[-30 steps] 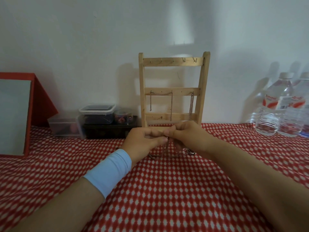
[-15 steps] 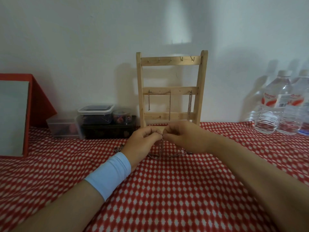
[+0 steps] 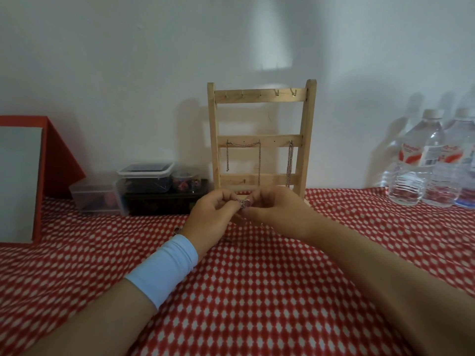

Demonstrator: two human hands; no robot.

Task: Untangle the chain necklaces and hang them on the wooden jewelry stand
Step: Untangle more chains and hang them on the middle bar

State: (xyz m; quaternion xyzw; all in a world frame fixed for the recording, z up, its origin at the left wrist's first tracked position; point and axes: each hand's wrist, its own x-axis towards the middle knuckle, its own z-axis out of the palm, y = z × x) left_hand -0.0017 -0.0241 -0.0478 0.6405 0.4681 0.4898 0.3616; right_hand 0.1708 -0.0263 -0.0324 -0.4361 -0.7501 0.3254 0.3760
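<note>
Left hand (image 3: 212, 214), right hand (image 3: 276, 210) raised, fingertip to fingertip, both pinching chain (image 3: 244, 202)

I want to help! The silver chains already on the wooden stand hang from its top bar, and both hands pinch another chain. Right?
No. The head view shows the silver chains hanging from the middle bar of the light wooden stand, not its top bar. The left hand and right hand do pinch another tangled chain.

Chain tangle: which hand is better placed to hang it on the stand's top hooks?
Probably right: both pinch the chain tangle; the right hand sits before the wooden jewelry stand, the left hand at its edge.
</note>
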